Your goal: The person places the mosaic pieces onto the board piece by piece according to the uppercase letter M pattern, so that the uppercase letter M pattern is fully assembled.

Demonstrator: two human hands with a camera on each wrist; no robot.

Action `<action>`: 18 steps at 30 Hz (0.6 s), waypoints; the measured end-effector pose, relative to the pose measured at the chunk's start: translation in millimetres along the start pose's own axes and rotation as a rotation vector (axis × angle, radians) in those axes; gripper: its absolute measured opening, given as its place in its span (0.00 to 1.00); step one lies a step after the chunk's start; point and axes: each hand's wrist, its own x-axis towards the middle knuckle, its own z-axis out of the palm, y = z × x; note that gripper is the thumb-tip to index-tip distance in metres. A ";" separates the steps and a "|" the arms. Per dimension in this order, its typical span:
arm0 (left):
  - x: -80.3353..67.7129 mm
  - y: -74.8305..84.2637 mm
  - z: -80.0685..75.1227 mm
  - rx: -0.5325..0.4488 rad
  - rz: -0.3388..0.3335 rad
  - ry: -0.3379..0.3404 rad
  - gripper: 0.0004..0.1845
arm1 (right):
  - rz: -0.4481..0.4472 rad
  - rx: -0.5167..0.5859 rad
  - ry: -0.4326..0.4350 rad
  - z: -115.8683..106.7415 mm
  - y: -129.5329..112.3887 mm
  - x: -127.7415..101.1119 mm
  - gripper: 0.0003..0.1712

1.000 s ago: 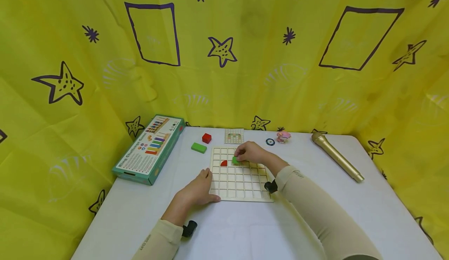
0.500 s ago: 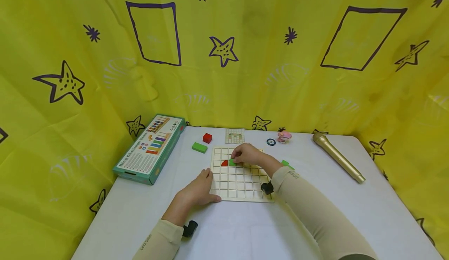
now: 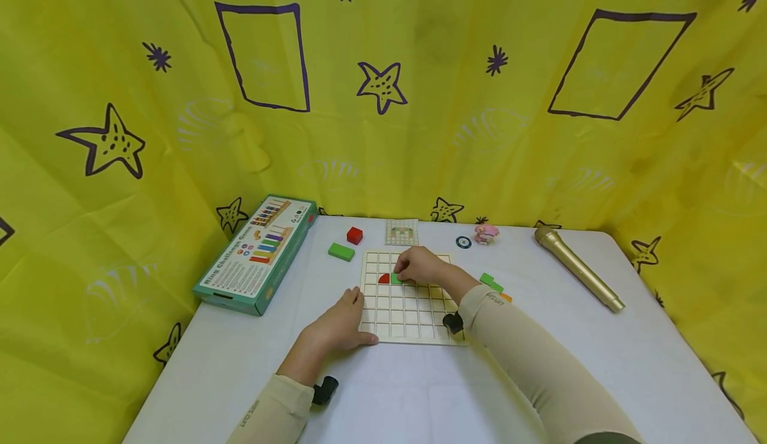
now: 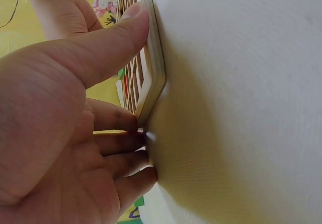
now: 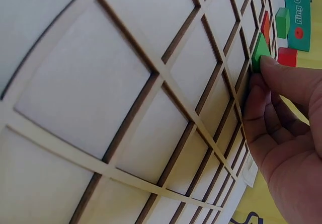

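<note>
A pale wooden grid board point(image 3: 412, 325) lies on the white table. My left hand point(image 3: 339, 321) rests at its near left corner, thumb along the front edge and fairly straight fingers against the left edge. Over the upper part of the board, my right hand point(image 3: 423, 265) pinches a small green block point(image 5: 260, 52) between thumb and index finger. This block sits at a grid cell beside a red quarter-round piece point(image 3: 384, 278); the fingers partly cover it.
Beyond the board are a red cube point(image 3: 354, 235), a green rectangular block point(image 3: 341, 252) and a pattern card point(image 3: 401, 232). A game box point(image 3: 257, 254) stands left. Rightward are a round token point(image 3: 463, 242), pink figurine point(image 3: 486, 233), green pieces point(image 3: 491, 282), an orange piece point(image 3: 507, 297) and a gold microphone point(image 3: 578, 267).
My right hand has moved slightly left with the green block, bringing it beside the red piece and lower into the cell. Green and orange pieces have come into view past the right forearm.
</note>
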 end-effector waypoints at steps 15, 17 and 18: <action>-0.1 3.6 -3.4 0.025 -0.011 -0.010 0.56 | 0.017 -0.033 0.024 3.3 -3.4 -2.5 0.02; -0.7 3.8 -3.3 0.023 -0.012 -0.013 0.55 | 0.024 -0.029 0.022 2.9 -4.3 -4.5 0.02; -0.9 3.8 -3.0 0.021 -0.013 -0.014 0.56 | 0.023 -0.029 0.022 2.7 -4.5 -5.5 0.02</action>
